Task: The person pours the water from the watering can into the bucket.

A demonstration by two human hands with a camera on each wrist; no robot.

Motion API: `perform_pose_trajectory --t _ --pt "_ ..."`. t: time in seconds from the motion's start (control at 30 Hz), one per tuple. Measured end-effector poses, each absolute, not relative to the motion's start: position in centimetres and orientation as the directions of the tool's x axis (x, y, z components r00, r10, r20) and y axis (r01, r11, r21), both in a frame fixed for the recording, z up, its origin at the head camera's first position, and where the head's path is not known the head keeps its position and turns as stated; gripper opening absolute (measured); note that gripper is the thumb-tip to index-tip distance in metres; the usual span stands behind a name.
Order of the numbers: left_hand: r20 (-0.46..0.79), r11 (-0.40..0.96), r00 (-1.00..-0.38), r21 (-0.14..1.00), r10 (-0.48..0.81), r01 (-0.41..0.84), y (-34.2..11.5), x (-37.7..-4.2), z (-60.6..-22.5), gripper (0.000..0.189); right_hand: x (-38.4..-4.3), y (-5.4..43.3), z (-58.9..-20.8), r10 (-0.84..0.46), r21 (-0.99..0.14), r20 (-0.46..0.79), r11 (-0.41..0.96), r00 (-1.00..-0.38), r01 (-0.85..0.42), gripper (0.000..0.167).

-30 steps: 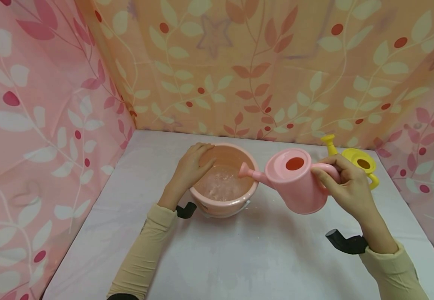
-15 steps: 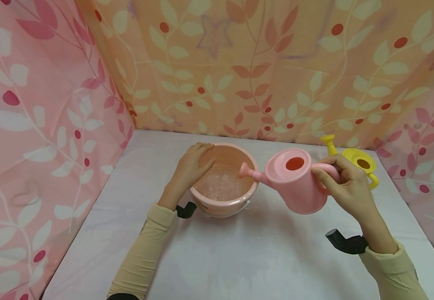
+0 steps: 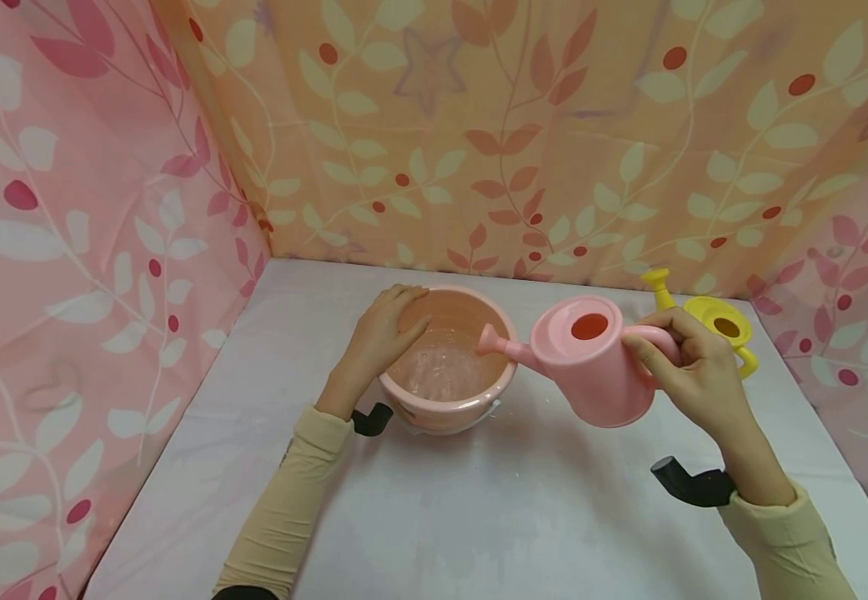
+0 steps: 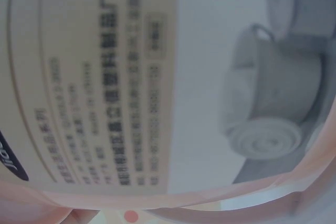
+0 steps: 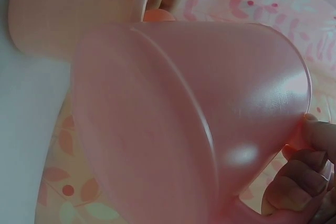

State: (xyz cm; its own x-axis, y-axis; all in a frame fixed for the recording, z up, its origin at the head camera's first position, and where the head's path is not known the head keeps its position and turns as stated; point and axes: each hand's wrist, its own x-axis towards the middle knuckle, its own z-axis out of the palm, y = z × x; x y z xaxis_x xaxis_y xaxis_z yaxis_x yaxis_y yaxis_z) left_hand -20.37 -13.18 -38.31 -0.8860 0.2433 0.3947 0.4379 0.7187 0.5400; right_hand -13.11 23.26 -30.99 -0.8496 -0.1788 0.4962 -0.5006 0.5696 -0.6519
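With water (image 3: 437, 375) in the bucket (image 3: 444, 407), pouring seems unfinished: left hand (image 3: 384, 327) grips it at ten o'clock, right hand (image 3: 692, 371) the pink watering can (image 3: 599, 383) at three.

Leaf-patterned cloth walls (image 3: 599, 108) on three sides of a pale tabletop (image 3: 479, 525) show a booth-like work space.

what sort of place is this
Probably an indoor booth for tabletop work, though the room beyond is hidden: leaf-patterned cloth screens the back and both sides of a pale tabletop, where a pink bucket and a yellow watering can stand.
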Motion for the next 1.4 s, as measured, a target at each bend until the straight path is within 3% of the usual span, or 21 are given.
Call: perform_pose_trajectory --t 1.4 --pt "0.381 0.719 -0.894 0.55 0.236 0.425 -13.17 -20.39 -38.3 0.043 -13.13 23.25 -30.89 -0.181 -0.64 0.502 0.58 -0.845 -0.504 0.022"
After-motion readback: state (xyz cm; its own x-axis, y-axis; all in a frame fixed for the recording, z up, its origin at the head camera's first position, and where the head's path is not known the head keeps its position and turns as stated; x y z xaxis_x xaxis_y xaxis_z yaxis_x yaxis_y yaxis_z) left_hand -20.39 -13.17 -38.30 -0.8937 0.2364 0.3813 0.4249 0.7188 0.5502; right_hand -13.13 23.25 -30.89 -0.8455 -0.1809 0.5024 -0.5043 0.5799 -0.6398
